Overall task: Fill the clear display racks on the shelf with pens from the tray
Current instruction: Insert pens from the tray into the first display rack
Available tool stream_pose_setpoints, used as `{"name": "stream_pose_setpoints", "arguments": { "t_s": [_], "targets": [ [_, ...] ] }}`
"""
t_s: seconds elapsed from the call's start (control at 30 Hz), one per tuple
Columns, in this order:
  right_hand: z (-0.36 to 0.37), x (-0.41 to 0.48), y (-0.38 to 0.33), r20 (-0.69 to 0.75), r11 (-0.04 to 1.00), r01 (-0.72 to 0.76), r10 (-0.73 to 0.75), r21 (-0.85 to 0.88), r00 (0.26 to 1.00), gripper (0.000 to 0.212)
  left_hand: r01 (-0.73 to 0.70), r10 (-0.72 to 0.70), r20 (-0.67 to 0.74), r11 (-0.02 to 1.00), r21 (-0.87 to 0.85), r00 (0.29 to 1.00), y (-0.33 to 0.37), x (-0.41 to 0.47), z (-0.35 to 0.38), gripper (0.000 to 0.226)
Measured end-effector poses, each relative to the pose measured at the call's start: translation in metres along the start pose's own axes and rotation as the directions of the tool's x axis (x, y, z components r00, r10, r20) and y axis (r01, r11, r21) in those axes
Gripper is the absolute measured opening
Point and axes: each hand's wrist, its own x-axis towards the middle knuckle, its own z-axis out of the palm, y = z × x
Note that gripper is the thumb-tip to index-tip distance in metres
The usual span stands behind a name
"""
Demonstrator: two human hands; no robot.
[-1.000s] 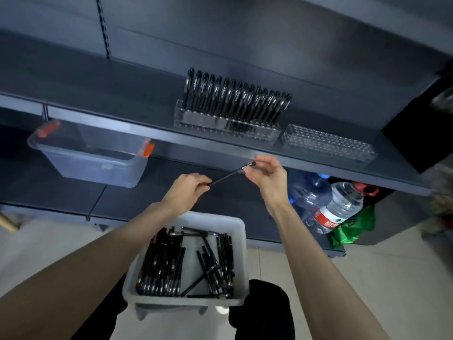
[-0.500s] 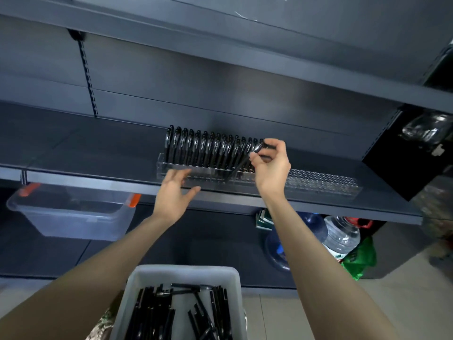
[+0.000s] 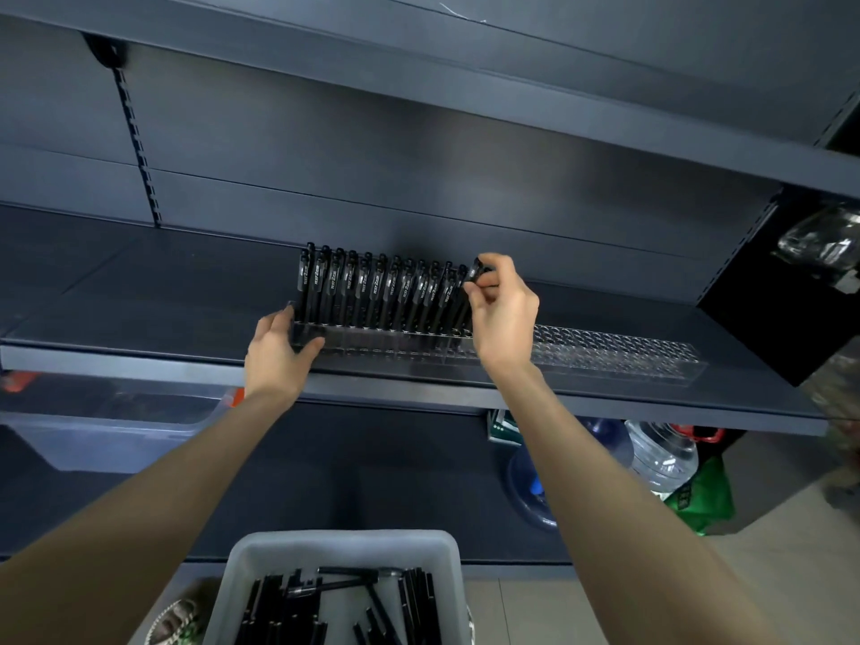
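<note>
And here the pen (image 3: 474,273) is pinched at its top end between the thumb and fingertips of the right hand (image 3: 505,314). It is tilted in at the right end of the row of standing pens (image 3: 372,290). Its lower end is lost among its neighbours, so whether it is seated in a hole cannot be told. The top is probably held so that the tip can be steered down into a narrow hole. The near-full rack (image 3: 372,344) is gripped at its left end by the left hand (image 3: 279,351), thumb laid along the front wall. This is apparently done so the light plastic is not shoved along the shelf (image 3: 139,318) as the pen is pressed in. Just beside it, to the right, the empty rack (image 3: 619,353) is seen with every hole unfilled. Below, the tray (image 3: 335,547) is placed close under the arms, within easy reach. Plenty of loose pens (image 3: 288,607) are left in it, so much filling is judged to remain.
</note>
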Motion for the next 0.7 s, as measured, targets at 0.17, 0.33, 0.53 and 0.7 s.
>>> {"name": "stream_pose_setpoints", "arguments": {
  "t_s": [0.17, 0.33, 0.53, 0.7],
  "targets": [
    [0.006, -0.005, 0.005, 0.110, 0.992, -0.036, 0.049, -0.121, 0.993, 0.028, -0.026, 0.026, -0.020, 1.000, -0.007, 0.999, -0.003, -0.001, 0.001, 0.060],
    [0.007, 0.003, 0.001, 0.171, 0.982, -0.065, 0.095, -0.175, 0.981, 0.028, -0.037, 0.037, -0.010, 0.999, -0.015, 0.999, -0.004, -0.001, -0.001, 0.059],
    [0.008, 0.001, 0.001, 0.250, 0.962, -0.112, 0.176, -0.249, 0.952, 0.029, -0.040, 0.040, 0.015, 0.999, -0.014, 0.999, -0.005, -0.001, -0.002, 0.061],
    [0.006, -0.004, -0.001, 0.239, 0.960, -0.136, 0.196, -0.246, 0.951, 0.035, -0.033, 0.035, 0.063, 0.999, -0.028, 0.997, -0.007, -0.001, -0.004, 0.068]
  ]
}}
